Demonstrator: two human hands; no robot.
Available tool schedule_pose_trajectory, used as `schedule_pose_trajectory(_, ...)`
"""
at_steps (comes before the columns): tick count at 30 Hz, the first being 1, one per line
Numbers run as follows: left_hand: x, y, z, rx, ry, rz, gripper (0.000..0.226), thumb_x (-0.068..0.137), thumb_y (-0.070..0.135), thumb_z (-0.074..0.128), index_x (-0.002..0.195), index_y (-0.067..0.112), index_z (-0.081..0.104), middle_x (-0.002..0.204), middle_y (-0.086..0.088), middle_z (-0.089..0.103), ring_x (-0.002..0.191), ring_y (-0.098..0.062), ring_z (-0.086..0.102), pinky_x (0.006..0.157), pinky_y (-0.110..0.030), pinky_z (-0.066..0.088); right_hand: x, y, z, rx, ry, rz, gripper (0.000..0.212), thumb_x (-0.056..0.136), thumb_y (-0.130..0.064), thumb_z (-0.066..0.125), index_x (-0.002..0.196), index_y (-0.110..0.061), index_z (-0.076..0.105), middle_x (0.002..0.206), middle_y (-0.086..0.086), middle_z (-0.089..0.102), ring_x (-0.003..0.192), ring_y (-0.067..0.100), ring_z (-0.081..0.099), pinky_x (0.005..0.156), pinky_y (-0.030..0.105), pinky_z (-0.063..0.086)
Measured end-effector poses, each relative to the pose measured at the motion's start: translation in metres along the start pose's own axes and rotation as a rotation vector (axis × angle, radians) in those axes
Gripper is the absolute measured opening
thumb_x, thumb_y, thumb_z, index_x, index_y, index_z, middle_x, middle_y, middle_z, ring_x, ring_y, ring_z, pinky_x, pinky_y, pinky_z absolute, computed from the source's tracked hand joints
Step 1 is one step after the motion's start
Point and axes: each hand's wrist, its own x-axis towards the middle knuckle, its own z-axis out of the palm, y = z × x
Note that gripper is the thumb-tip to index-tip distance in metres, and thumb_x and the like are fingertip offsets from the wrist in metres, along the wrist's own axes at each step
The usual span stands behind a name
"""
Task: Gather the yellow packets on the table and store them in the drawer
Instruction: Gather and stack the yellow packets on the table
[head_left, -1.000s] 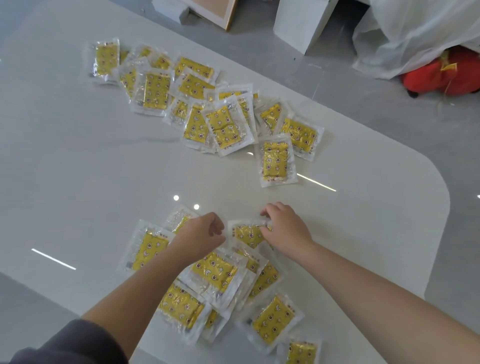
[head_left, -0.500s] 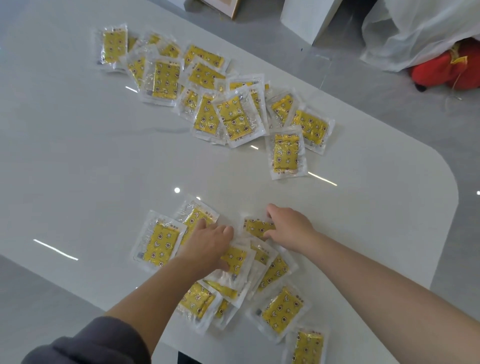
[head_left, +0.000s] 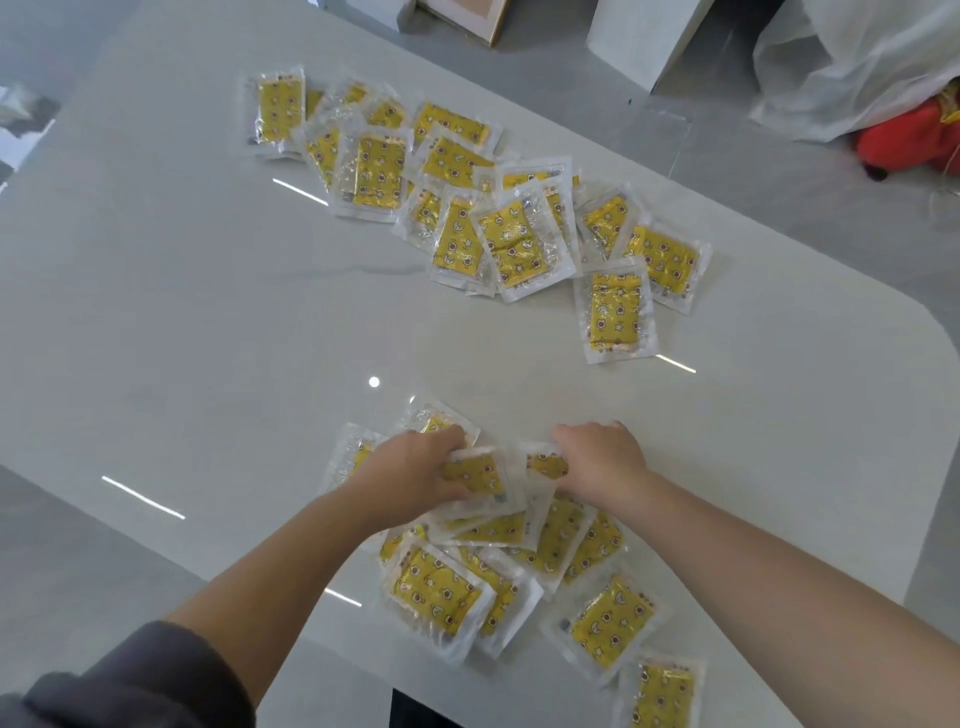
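Yellow packets in clear wrappers lie in two groups on the white table (head_left: 182, 322). The near pile (head_left: 498, 566) sits by the front edge, under my hands. My left hand (head_left: 410, 478) is curled around one yellow packet (head_left: 475, 475) at the pile's top, fingers over its left edge. My right hand (head_left: 602, 457) pinches the neighbouring packet (head_left: 545, 465) at its right end. The far pile (head_left: 467, 192) spreads across the back of the table, apart from both hands. One single packet (head_left: 615, 317) lies at its near right end. No drawer is in view.
The table's rounded right corner (head_left: 930, 332) and front edge are close to the near pile. Beyond the table, on the grey floor, are a white box (head_left: 639, 36), a framed board (head_left: 467, 15), a white plastic sheet (head_left: 852, 62) and a red object (head_left: 914, 145).
My left hand has moved right from the pile's left side and closed on a packet. My right hand has gripped the packet beside it. The two hands are now closer together.
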Motion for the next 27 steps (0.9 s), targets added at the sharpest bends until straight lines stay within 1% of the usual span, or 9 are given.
schedule_pose_trajectory(2, -0.003, -0.006, -0.005, -0.109, 0.015, -0.056, 0.027, 0.08, 0.04, 0.072, 0.093, 0.025, 0.053, 0.081, 0.002, 0.063, 0.074, -0.016, 0.061, 0.068, -0.035, 0.053, -0.001, -0.001, -0.003, 0.046, -0.013, -0.011, 0.031, 0.081, -0.036, 0.07, 0.086, -0.021, 0.043, 0.077, -0.003, 0.051, 0.076, 0.022, 0.053, 0.059, 0.03, 0.036)
schedule_pose_trajectory(4, -0.005, -0.012, -0.01, -0.192, 0.053, -0.108, 0.022, 0.08, 0.035, 0.073, 0.092, 0.024, 0.058, 0.082, 0.002, 0.066, 0.075, -0.015, 0.063, 0.071, -0.036, 0.056, -0.001, 0.003, -0.007, 0.098, 0.003, -0.017, 0.028, 0.08, -0.034, 0.068, 0.079, -0.023, 0.043, 0.082, -0.002, 0.053, 0.078, 0.022, 0.056, 0.051, 0.028, 0.032)
schedule_pose_trajectory(7, -0.008, -0.022, -0.015, -0.194, 0.094, -0.184, 0.017, 0.081, 0.033, 0.071, 0.088, 0.02, 0.062, 0.081, -0.001, 0.067, 0.075, -0.019, 0.064, 0.071, -0.04, 0.056, -0.001, 0.01, -0.018, 0.186, 0.016, -0.019, 0.04, 0.083, -0.051, 0.062, 0.068, -0.027, 0.034, 0.075, -0.009, 0.047, 0.077, 0.02, 0.053, 0.054, 0.028, 0.035)
schedule_pose_trajectory(9, -0.01, -0.025, -0.019, -0.185, 0.106, -0.198, 0.016, 0.081, 0.032, 0.071, 0.09, 0.02, 0.065, 0.086, 0.0, 0.065, 0.079, -0.02, 0.063, 0.074, -0.04, 0.056, -0.002, 0.014, -0.028, 0.276, 0.019, -0.02, 0.039, 0.082, -0.057, 0.063, 0.07, -0.028, 0.039, 0.074, -0.009, 0.05, 0.073, 0.017, 0.054, 0.056, 0.028, 0.038)
schedule_pose_trajectory(12, -0.016, -0.023, -0.028, -0.2, 0.135, -0.169, 0.018, 0.081, 0.03, 0.072, 0.094, 0.019, 0.066, 0.094, 0.004, 0.063, 0.084, -0.016, 0.061, 0.078, -0.036, 0.054, -0.007, 0.019, -0.047, 0.487, -0.007, -0.024, 0.027, 0.08, -0.044, 0.071, 0.08, -0.022, 0.054, 0.078, -0.008, 0.056, 0.068, 0.009, 0.054, 0.054, 0.024, 0.038)
schedule_pose_trajectory(16, -0.023, -0.021, -0.045, -0.322, 0.155, -0.203, 0.016, 0.081, 0.03, 0.071, 0.088, 0.017, 0.066, 0.085, -0.002, 0.069, 0.079, -0.021, 0.067, 0.073, -0.044, 0.057, -0.014, 0.028, -0.069, 0.722, -0.046, -0.006, 0.015, 0.08, -0.024, 0.073, 0.088, -0.022, 0.061, 0.079, -0.008, 0.062, 0.068, 0.006, 0.06, 0.053, 0.019, 0.04)
schedule_pose_trajectory(20, -0.022, -0.018, -0.065, -0.596, 0.204, -0.217, 0.015, 0.086, 0.025, 0.068, 0.101, 0.025, 0.066, 0.095, 0.002, 0.072, 0.085, -0.017, 0.07, 0.08, -0.042, 0.058, -0.013, 0.038, -0.081, 0.937, 0.01, 0.007, 0.013, 0.082, -0.02, 0.074, 0.084, -0.022, 0.062, 0.076, -0.007, 0.065, 0.068, 0.008, 0.061, 0.059, 0.021, 0.043)
schedule_pose_trajectory(23, -0.01, -0.018, -0.069, -0.824, 0.27, -0.33, 0.023, 0.084, 0.024, 0.073, 0.104, 0.022, 0.063, 0.097, -0.005, 0.073, 0.086, -0.025, 0.072, 0.081, -0.049, 0.058, -0.007, 0.047, -0.083, 1.137, 0.099, 0.065, 0.012, 0.084, -0.022, 0.073, 0.092, -0.023, 0.065, 0.085, -0.008, 0.069, 0.08, 0.01, 0.065, 0.065, 0.023, 0.048)
schedule_pose_trajectory(27, 0.016, 0.004, -0.071, -0.98, 0.298, -0.374, 0.015, 0.084, 0.018, 0.074, 0.094, 0.022, 0.064, 0.096, -0.009, 0.073, 0.084, -0.029, 0.071, 0.083, -0.049, 0.057, 0.006, 0.07, -0.081, 1.44, 0.24, 0.192, 0.031, 0.076, -0.031, 0.077, 0.104, -0.022, 0.068, 0.101, -0.003, 0.074, 0.1, 0.021, 0.068, 0.097, 0.047, 0.05)
